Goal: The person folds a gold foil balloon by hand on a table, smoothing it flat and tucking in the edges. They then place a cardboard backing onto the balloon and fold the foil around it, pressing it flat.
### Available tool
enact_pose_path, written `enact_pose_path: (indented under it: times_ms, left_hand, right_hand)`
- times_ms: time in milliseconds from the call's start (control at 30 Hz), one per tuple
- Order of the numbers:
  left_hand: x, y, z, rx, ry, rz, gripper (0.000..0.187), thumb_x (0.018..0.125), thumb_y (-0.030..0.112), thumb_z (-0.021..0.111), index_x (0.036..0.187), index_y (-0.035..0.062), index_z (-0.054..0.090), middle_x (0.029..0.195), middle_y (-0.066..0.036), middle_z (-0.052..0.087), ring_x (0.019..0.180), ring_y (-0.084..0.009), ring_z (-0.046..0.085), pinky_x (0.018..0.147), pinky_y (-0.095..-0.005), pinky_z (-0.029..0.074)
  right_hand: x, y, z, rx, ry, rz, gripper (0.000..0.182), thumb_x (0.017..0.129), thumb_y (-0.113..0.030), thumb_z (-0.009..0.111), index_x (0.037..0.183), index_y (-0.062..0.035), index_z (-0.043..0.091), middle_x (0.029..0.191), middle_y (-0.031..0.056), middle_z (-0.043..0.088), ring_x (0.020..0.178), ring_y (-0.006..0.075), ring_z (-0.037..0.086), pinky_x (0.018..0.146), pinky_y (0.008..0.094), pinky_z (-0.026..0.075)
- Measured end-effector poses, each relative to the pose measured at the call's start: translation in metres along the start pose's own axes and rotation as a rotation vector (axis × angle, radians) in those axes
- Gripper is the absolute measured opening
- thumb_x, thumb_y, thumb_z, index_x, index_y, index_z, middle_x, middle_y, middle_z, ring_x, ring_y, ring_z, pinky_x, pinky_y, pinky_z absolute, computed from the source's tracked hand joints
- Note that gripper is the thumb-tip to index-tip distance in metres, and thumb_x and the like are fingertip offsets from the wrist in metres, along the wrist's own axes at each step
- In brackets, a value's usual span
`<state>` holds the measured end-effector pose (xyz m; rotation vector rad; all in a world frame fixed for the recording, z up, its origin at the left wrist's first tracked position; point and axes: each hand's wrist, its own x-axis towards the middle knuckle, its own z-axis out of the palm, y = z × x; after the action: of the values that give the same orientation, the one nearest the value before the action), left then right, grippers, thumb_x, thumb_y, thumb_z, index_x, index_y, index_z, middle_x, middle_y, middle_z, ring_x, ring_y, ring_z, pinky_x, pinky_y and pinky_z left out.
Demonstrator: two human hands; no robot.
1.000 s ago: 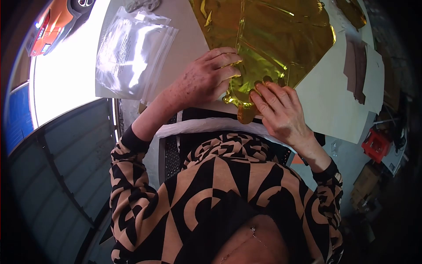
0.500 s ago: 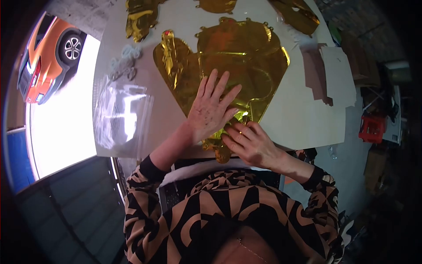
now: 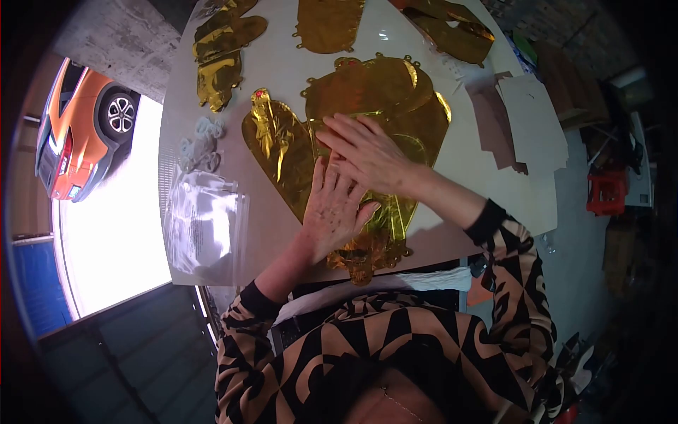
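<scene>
A large, flat gold foil balloon lies on the table in front of me, its crumpled narrow end reaching the near edge. My left hand rests flat on its lower left part with the fingers spread. Across the balloon's middle, my right hand lies palm down, fingers stretched out and partly over the left hand's fingertips. Neither hand grips anything. The foil directly beneath both palms is hidden. A wrinkled gold side section with a small red mark lies left of the hands.
More gold foil pieces lie at the table's far side: one at the left, one in the middle, one at the right. Clear plastic bags and white tangled strings are on the left, cut cardboard on the right.
My right hand has moved from the balloon's narrow near end up and left to its middle. The left hand stays flat on the foil. The whole view has shifted slightly.
</scene>
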<state>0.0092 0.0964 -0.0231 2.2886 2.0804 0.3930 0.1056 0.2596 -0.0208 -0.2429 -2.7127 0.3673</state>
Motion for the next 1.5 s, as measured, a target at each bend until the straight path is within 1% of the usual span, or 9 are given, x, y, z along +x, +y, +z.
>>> enact_pose_path:
  times_ms: [33,133,167,367,667,833,1133,1400,1500]
  left_hand:
    - [0.001,0.001,-0.003,-0.006,0.015,0.002,0.062,0.101,0.046,0.061,0.149,0.0075,0.056,0.154,-0.026,0.044,0.151,-0.0495,0.031,0.126,-0.0652,0.019]
    - [0.003,0.002,-0.006,-0.018,0.038,0.003,0.065,0.101,0.048,0.060,0.155,0.0118,0.051,0.159,-0.025,0.040,0.153,-0.0488,0.028,0.126,-0.0650,0.019]
    - [0.003,0.002,-0.008,-0.020,0.043,0.000,0.067,0.102,0.050,0.059,0.157,0.0142,0.049,0.162,-0.025,0.037,0.154,-0.0483,0.027,0.126,-0.0651,0.019]
    - [0.003,0.002,-0.007,-0.020,0.026,-0.004,0.070,0.102,0.050,0.059,0.161,0.0160,0.044,0.166,-0.024,0.033,0.156,-0.0481,0.024,0.126,-0.0639,0.019]
    - [0.008,0.000,-0.026,-0.071,0.087,-0.023,0.076,0.099,0.048,0.065,0.162,0.0127,0.041,0.168,-0.025,0.029,0.157,-0.0470,0.023,0.126,-0.0632,0.019]
    - [0.028,-0.019,-0.052,-0.073,0.183,-0.036,0.075,0.097,0.041,0.070,0.160,0.0090,0.044,0.168,-0.026,0.030,0.157,-0.0482,0.024,0.125,-0.0613,0.022]
    - [0.044,-0.047,-0.063,-0.055,0.238,0.020,0.073,0.092,0.030,0.077,0.155,0.0072,0.050,0.166,-0.025,0.035,0.154,-0.0483,0.032,0.122,-0.0573,0.031]
    - [0.031,-0.088,-0.068,-0.059,0.276,-0.032,0.068,0.091,0.032,0.080,0.149,0.0066,0.055,0.161,-0.024,0.042,0.151,-0.0472,0.037,0.121,-0.0538,0.037]
    - [0.031,-0.115,-0.086,-0.020,0.167,-0.224,0.067,0.092,0.034,0.079,0.150,0.0097,0.055,0.162,-0.021,0.042,0.152,-0.0425,0.038,0.120,-0.0525,0.040]
  right_hand:
    - [0.007,0.009,0.002,-0.029,-0.133,0.047,0.063,0.108,-0.051,0.046,0.157,-0.0107,0.046,0.167,0.0162,0.040,0.157,0.0338,0.032,0.128,0.0559,0.019]
    - [0.016,0.048,0.012,-0.215,-0.048,0.001,0.064,0.109,-0.053,0.044,0.157,-0.0108,0.046,0.166,0.0143,0.041,0.157,0.0331,0.032,0.128,0.0568,0.018]
    - [0.020,0.063,0.011,-0.286,0.036,0.007,0.065,0.108,-0.052,0.043,0.157,-0.0099,0.045,0.165,0.0124,0.044,0.157,0.0314,0.031,0.129,0.0572,0.017]
    - [0.022,0.141,-0.039,-0.816,0.024,0.252,0.056,0.103,-0.041,0.056,0.147,-0.0054,0.055,0.158,0.0112,0.050,0.153,0.0297,0.036,0.126,0.0587,0.022]
    - [0.017,0.118,-0.042,-0.504,0.134,0.159,0.043,0.098,-0.028,0.066,0.135,-0.0058,0.062,0.147,0.0117,0.057,0.148,0.0323,0.043,0.123,0.0578,0.029]
    - [0.045,0.140,-0.045,-0.501,0.195,0.147,0.035,0.094,-0.024,0.069,0.126,-0.0098,0.066,0.138,0.0064,0.063,0.140,0.0311,0.050,0.117,0.0547,0.035]
    - [0.087,0.168,-0.054,-0.593,0.110,0.142,0.021,0.093,-0.016,0.062,0.108,-0.0101,0.074,0.118,0.0044,0.074,0.134,0.0281,0.057,0.109,0.0524,0.042]
    - [0.108,0.149,-0.045,-0.497,0.124,0.022,0.016,0.091,-0.018,0.069,0.103,-0.0109,0.074,0.109,0.0043,0.072,0.132,0.0266,0.056,0.109,0.0497,0.042]
    - [0.110,0.142,-0.040,-0.455,0.162,-0.041,0.017,0.091,-0.017,0.070,0.105,-0.0101,0.074,0.113,0.0052,0.071,0.133,0.0272,0.055,0.111,0.0501,0.041]
